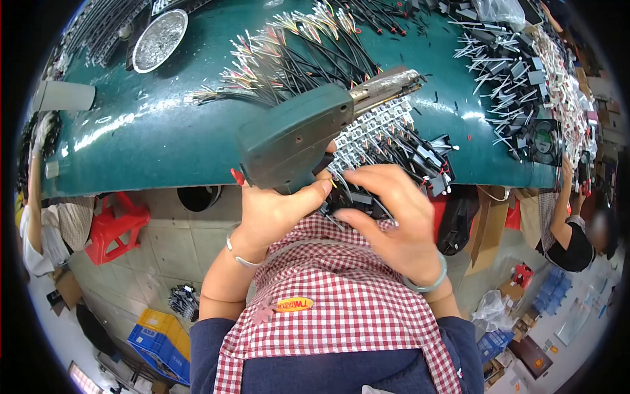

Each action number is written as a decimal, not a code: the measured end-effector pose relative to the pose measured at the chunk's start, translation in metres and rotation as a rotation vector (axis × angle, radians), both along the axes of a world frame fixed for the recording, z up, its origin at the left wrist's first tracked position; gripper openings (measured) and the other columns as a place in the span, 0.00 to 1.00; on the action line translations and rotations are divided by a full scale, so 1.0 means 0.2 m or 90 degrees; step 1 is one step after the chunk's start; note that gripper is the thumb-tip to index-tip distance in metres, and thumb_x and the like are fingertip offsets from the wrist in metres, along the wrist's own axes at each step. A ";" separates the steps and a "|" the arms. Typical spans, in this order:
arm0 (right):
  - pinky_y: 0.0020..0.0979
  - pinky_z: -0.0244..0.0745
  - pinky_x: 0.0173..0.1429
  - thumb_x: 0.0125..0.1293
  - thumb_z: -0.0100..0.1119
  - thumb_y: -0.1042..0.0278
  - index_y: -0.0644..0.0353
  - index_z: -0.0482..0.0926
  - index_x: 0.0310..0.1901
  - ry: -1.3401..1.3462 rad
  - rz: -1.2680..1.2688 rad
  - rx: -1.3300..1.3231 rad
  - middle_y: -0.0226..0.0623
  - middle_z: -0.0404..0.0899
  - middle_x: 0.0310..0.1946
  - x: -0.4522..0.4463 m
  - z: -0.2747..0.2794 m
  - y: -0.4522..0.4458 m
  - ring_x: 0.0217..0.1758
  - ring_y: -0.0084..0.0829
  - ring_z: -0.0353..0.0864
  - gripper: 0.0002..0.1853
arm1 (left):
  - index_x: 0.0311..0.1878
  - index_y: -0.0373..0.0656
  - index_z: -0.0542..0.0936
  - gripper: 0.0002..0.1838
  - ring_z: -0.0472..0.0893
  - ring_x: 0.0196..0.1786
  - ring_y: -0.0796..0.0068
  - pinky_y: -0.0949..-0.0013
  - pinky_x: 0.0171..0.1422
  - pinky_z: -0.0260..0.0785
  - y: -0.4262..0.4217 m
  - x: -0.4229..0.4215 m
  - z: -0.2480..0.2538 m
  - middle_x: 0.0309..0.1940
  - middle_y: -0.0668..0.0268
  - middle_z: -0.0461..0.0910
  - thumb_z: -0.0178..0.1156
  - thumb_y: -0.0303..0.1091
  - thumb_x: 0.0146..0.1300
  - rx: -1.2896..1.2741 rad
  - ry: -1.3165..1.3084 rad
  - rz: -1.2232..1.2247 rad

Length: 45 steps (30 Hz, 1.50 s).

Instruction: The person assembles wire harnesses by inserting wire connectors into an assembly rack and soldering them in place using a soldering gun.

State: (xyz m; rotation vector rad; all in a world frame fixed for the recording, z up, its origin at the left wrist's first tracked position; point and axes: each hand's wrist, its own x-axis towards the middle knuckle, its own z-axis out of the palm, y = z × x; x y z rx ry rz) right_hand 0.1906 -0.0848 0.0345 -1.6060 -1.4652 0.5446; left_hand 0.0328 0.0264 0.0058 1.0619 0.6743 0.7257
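Observation:
A dark green pistol-shaped tool [289,128] with a scorched metal barrel is in my left hand [275,210], pointing up and right. My left thumb lies forward near a thin yellow tip, and the handle is mostly hidden. To the right, my right hand [397,203] is curved, its thumb and fingers apart, over thin grey wires and dark parts. Just beyond my hands, white rows of small connector-like pieces [371,134] lie under the barrel. Black cables with dark housings [420,157] spread at their right side.
Bundles of black cables with stripped coloured ends [282,56] lie on the green table [151,144]. A metal bowl [159,41] and a white cup [64,96] stand left. Grey connectors with white ties [512,79] pile right. People's arms reach in at both sides. A red stool [118,226] is below.

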 end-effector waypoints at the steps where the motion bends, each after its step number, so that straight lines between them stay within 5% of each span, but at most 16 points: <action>1: 0.39 0.80 0.47 0.55 0.75 0.77 0.65 0.81 0.54 0.000 -0.005 0.018 0.44 0.83 0.44 -0.04 -0.03 0.02 0.45 0.44 0.85 0.23 | 0.62 0.28 0.75 0.30 0.83 0.38 0.74 0.71 0.42 0.77 -0.01 0.01 -0.01 0.53 0.52 0.83 0.65 0.13 0.52 -0.014 -0.012 0.007; 6: 0.33 0.80 0.37 0.56 0.70 0.84 0.65 0.86 0.46 0.062 -0.107 0.091 0.42 0.83 0.39 -0.12 -0.12 0.06 0.36 0.36 0.85 0.14 | 0.59 0.31 0.78 0.25 0.83 0.42 0.78 0.72 0.47 0.78 -0.01 0.01 -0.01 0.50 0.60 0.84 0.67 0.16 0.56 0.017 -0.011 0.017; 13: 0.31 0.79 0.35 0.56 0.71 0.84 0.64 0.86 0.49 0.045 -0.079 0.041 0.40 0.82 0.36 -0.09 -0.13 0.03 0.35 0.33 0.84 0.18 | 0.53 0.33 0.83 0.19 0.83 0.43 0.80 0.72 0.49 0.78 0.03 -0.01 -0.02 0.41 0.66 0.86 0.70 0.21 0.58 0.082 0.066 -0.036; 19: 0.30 0.77 0.33 0.55 0.72 0.84 0.66 0.85 0.47 0.091 -0.112 0.063 0.40 0.83 0.34 -0.12 -0.14 0.02 0.33 0.33 0.83 0.16 | 0.54 0.33 0.82 0.19 0.82 0.43 0.80 0.73 0.49 0.77 0.03 -0.03 -0.02 0.43 0.66 0.86 0.69 0.21 0.58 0.083 0.053 -0.059; 22: 0.31 0.77 0.33 0.54 0.73 0.84 0.66 0.84 0.44 0.050 -0.170 0.090 0.41 0.83 0.34 -0.15 -0.15 0.02 0.32 0.35 0.84 0.15 | 0.60 0.31 0.77 0.27 0.83 0.42 0.76 0.73 0.47 0.77 -0.05 0.03 -0.04 0.53 0.56 0.83 0.65 0.13 0.54 0.055 0.044 0.030; 28: 0.33 0.78 0.33 0.54 0.73 0.86 0.67 0.83 0.42 -0.035 -0.185 0.141 0.42 0.83 0.34 -0.15 -0.21 0.03 0.32 0.38 0.85 0.14 | 0.60 0.31 0.77 0.27 0.82 0.40 0.78 0.73 0.46 0.76 -0.11 0.06 -0.07 0.48 0.59 0.83 0.65 0.13 0.55 0.049 0.047 0.106; 35: 0.34 0.79 0.34 0.54 0.73 0.86 0.67 0.83 0.42 -0.007 -0.214 0.112 0.43 0.84 0.34 -0.14 -0.22 0.02 0.32 0.38 0.86 0.14 | 0.62 0.31 0.76 0.25 0.81 0.42 0.79 0.75 0.47 0.76 -0.14 0.02 -0.13 0.42 0.64 0.83 0.65 0.13 0.59 0.630 0.355 -0.002; 42: 0.33 0.79 0.32 0.54 0.72 0.86 0.66 0.83 0.42 0.010 -0.229 0.097 0.42 0.84 0.33 -0.12 -0.24 0.01 0.31 0.38 0.85 0.14 | 0.62 0.31 0.76 0.24 0.82 0.44 0.79 0.75 0.49 0.76 -0.18 0.06 -0.17 0.45 0.63 0.83 0.65 0.14 0.62 0.394 0.217 0.056; 45: 0.32 0.79 0.32 0.54 0.72 0.86 0.66 0.83 0.41 -0.015 -0.218 0.098 0.41 0.84 0.33 -0.11 -0.24 0.01 0.31 0.37 0.85 0.13 | 0.62 0.31 0.76 0.24 0.82 0.46 0.79 0.75 0.49 0.77 -0.19 0.02 -0.21 0.48 0.63 0.83 0.66 0.14 0.62 0.563 0.304 -0.005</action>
